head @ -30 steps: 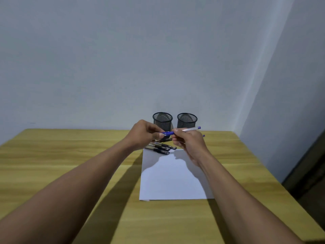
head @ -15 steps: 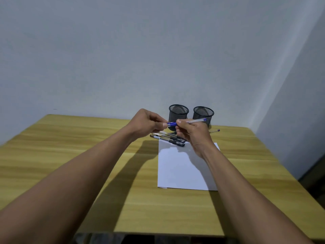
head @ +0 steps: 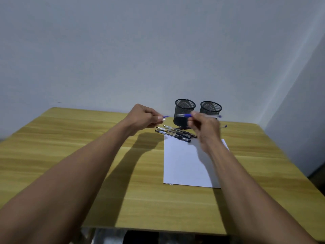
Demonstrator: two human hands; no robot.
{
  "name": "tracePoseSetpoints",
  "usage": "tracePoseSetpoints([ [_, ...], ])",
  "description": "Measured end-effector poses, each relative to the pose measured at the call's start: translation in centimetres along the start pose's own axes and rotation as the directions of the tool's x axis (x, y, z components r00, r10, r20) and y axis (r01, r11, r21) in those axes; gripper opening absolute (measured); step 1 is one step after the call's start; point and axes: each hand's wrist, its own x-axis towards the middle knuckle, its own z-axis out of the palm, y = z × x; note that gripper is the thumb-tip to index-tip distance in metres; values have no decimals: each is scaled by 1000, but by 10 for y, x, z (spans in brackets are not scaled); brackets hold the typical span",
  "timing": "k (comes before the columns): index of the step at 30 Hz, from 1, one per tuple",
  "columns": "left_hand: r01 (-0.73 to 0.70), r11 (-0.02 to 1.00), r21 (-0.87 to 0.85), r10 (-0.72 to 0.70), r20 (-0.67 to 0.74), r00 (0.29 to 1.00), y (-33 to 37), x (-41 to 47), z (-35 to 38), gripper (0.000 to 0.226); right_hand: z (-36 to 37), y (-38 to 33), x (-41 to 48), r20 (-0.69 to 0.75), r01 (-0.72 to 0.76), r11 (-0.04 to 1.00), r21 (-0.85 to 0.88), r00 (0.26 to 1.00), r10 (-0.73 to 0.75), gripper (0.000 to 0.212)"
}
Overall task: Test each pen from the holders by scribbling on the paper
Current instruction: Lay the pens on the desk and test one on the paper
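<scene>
Above far counter [head: 88, 155]: right hand [head: 204, 127] holds uncapped blue-tipped clear plastic pen [head: 202, 116], long axis left-right; left hand [head: 144, 118] pinches blue cap [head: 165, 117]; white paper sheet [head: 184, 164] directly below, nearer right hand.

Both bare forearms reach forward, raised and apart. The left hand [head: 143, 118] is curled in a loose fist, thumb and forefinger pinched together. The right hand [head: 204, 126] is closed too, fingers bent inward, slightly blurred.
</scene>
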Motion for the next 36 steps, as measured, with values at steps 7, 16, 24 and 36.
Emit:
tracePoseSetpoints([
  [7,31,905,423,26,-127,992,-52,3,3,14,-17,14,-2,150,21,962,-272,988,21,6],
  [16,17,802,598,105,-168,980,-72,10,30,6,-12,37,7,140,-47,961,-272,986,88,9],
  [24,-290,563,774,463,-6,886,-76,-18,49,31,-6,42,10,173,-37,953,-300,981,92,21],
  [36,-413,467,782,449,193,872,-83,-26,60,45,-8,60,33,208,0,958,-287,976,62,13],
])
